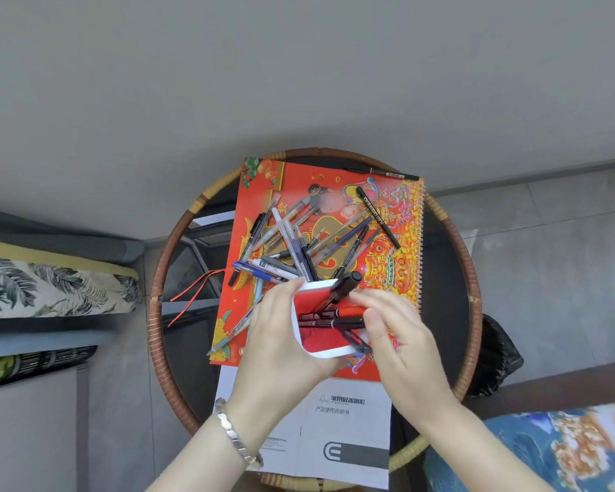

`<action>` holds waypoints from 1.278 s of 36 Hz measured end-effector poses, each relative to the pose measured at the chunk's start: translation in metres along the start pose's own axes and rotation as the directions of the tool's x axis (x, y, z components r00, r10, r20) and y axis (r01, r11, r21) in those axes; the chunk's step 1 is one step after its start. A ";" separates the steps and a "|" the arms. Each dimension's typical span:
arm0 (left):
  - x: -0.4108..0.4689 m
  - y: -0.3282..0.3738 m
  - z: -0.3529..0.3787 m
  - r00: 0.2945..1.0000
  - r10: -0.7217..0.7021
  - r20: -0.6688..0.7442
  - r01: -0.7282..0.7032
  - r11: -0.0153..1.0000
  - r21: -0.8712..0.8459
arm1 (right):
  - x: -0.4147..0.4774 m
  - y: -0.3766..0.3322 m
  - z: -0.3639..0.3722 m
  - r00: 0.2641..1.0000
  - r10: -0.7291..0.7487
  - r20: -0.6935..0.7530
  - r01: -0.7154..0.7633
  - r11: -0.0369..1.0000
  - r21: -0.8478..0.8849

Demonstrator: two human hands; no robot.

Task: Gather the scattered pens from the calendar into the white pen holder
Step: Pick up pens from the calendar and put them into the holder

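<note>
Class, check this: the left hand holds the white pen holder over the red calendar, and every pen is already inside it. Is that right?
Not quite. The head view shows many pens loose on the calendar; only a few lie in the holder. The left hand does hold it.

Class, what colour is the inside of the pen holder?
Red inside the white pen holder, seen in the head view.

A tangled heap of pens blocks the calendar's middle; its right side lies open; two black pens cross the far corner.
</note>
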State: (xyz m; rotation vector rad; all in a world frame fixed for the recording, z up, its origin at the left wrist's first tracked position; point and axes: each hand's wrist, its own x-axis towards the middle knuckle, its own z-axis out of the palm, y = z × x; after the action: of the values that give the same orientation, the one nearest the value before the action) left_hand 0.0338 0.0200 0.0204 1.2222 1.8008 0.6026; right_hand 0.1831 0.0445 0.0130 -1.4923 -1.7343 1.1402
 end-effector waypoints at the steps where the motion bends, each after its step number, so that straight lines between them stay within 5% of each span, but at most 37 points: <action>1: 0.002 -0.001 -0.001 1.000 -0.024 -0.017 0.024 1.000 -0.020 | 0.004 0.002 -0.001 1.000 0.021 0.002 -0.021 0.999 0.040; 4: 0.007 -0.005 -0.007 0.997 -0.071 -0.040 0.069 0.996 -0.051 | 0.026 0.016 -0.005 0.995 0.077 -0.067 -0.071 0.993 0.089; 7: 0.012 -0.010 -0.014 0.995 -0.073 -0.060 0.072 0.997 -0.024 | 0.060 0.045 0.000 0.993 0.110 0.036 -0.101 0.975 -0.199; 13: 0.019 -0.022 -0.026 0.989 -0.109 -0.097 0.105 0.994 -0.041 | 0.104 0.099 0.023 0.869 0.110 0.483 0.285 0.685 -0.670; 21: 0.020 -0.030 -0.030 0.980 -0.164 -0.109 0.159 0.986 -0.058 | 0.110 0.114 0.023 0.793 0.031 0.608 0.531 0.454 -0.716; 25: 0.018 -0.029 -0.029 0.979 -0.182 -0.091 0.177 0.982 -0.060 | 0.101 0.102 0.010 0.806 -0.103 0.582 0.514 0.608 -0.605; 30: 0.016 -0.026 -0.025 0.980 -0.193 -0.048 0.189 0.979 -0.070 | 0.077 0.042 -0.013 0.985 -0.102 0.136 0.123 0.980 -0.158; 33: 0.016 -0.022 -0.020 0.983 -0.180 -0.020 0.179 0.983 -0.042 | 0.067 0.002 -0.032 0.984 -0.119 -0.135 0.142 0.974 0.177; 37: 0.019 -0.015 -0.013 0.988 -0.155 0.001 0.155 0.987 -0.040 | 0.055 -0.037 -0.048 0.963 -0.121 -0.243 0.224 0.857 0.463; 40: 0.022 -0.008 -0.006 0.995 -0.100 0.015 0.100 0.995 -0.014 | 0.043 -0.042 -0.037 0.993 -0.001 -0.122 0.062 0.867 0.494; 43: 0.022 0.000 0.000 0.999 -0.039 0.022 0.039 0.999 0.027 | 0.035 -0.031 -0.020 0.990 0.137 0.041 -0.143 0.946 0.290; 46: 0.022 0.003 0.003 0.999 0.006 0.040 -0.009 0.997 0.078 | 0.032 -0.023 -0.015 0.975 0.219 0.031 -0.221 0.965 0.139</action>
State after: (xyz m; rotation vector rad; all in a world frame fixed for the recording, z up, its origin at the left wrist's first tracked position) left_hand 0.0345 0.0409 0.0126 1.2855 1.8017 0.5121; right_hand 0.1780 0.0791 0.0374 -1.6205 -1.4898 1.3606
